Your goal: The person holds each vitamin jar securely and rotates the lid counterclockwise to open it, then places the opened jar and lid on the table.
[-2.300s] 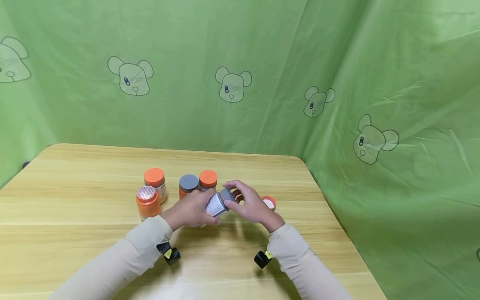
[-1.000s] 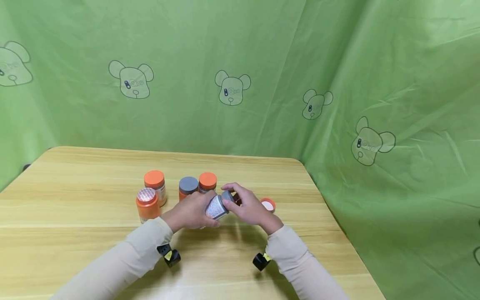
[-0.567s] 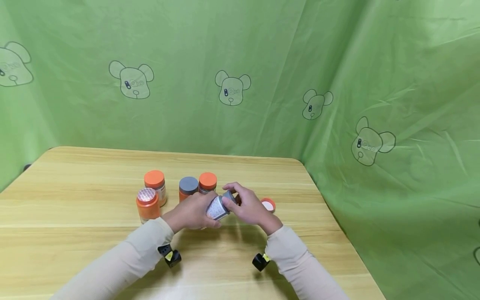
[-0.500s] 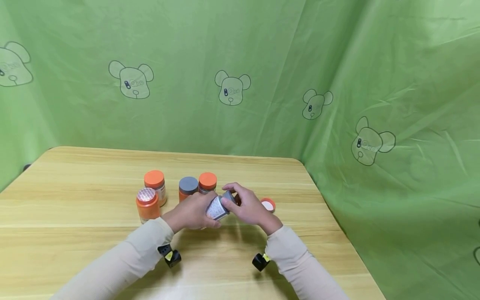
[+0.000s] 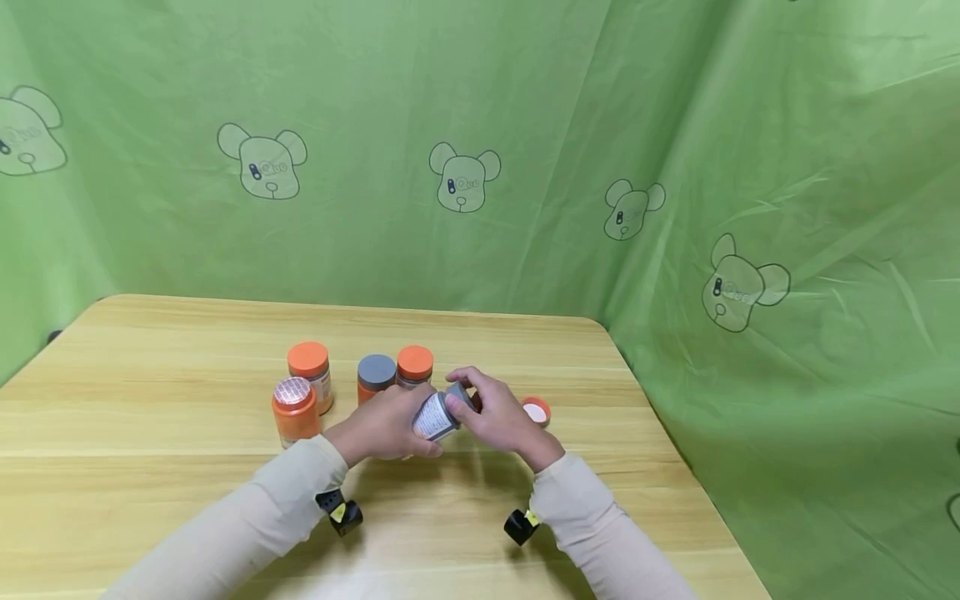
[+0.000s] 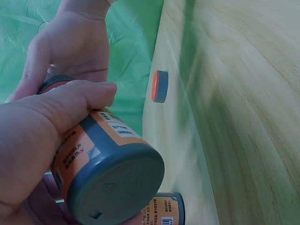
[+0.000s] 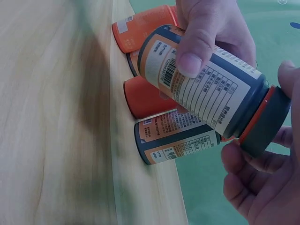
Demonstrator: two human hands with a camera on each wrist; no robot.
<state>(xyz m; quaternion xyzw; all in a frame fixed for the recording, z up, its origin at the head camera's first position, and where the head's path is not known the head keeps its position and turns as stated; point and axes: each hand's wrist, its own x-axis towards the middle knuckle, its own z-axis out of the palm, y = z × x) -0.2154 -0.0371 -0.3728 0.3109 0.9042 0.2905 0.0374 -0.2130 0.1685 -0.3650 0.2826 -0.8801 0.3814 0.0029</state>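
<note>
My left hand (image 5: 386, 421) grips a tilted supplement jar (image 5: 433, 418) by its body, thumb across the printed label. The jar's bottom (image 6: 117, 187) faces the left wrist camera. On its mouth is a dark grey lid (image 5: 459, 392), which my right hand (image 5: 498, 412) holds between thumb and fingers. In the right wrist view the lid (image 7: 268, 123) sits askew, with an orange band showing between it and the jar. Just behind the hands stand a grey-lidded jar (image 5: 377, 369) and an orange-lidded jar (image 5: 416, 361), both partly hidden.
Left of the hands stand an orange jar with a foil seal (image 5: 293, 390) and no lid, and another orange-lidded jar (image 5: 309, 359). A loose lid (image 5: 536, 409) lies upturned on the wooden table (image 5: 600, 500), right of my right hand. Green curtain (image 5: 525, 233) hangs behind and right.
The grey lid has shifted slightly right relative to the jar, and my right thumb and fingers have changed position on it. My left hand keeps the same hold. The head view has tilted slightly up.
</note>
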